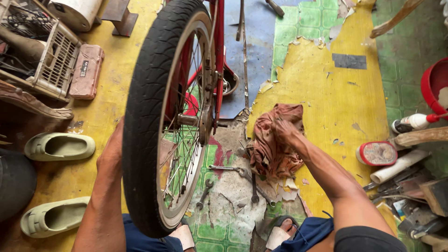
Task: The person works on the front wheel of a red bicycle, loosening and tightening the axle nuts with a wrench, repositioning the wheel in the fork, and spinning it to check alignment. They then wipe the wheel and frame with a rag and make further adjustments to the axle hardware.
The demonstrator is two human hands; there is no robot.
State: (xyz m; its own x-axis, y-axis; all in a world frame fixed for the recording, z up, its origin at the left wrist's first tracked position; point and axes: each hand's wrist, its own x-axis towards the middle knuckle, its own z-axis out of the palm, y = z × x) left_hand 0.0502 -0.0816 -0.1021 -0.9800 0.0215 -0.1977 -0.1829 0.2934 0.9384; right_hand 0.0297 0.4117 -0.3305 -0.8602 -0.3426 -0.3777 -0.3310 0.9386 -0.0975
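The right hand (285,130) gripped a crumpled brown rag (275,144); the left hand (112,151) pressed flat against the tyre (144,116).

Head view, looking down on a worn floor of yellow and green covering. Bicycle wheel (163,116), black tyre with pale rim, upright at centre in a red frame (218,56); left hand (112,151) resting against the tyre's left side; right hand (283,130) gripping a brown rag (273,149) lying on the floor to the right of the wheel; spanners (238,175) scattered on the floor between wheel and rag; pale green sandals (58,145) at near left; plastic crate (51,56) at far left; red-rimmed round tin (376,153) and red basin (434,86) at right.
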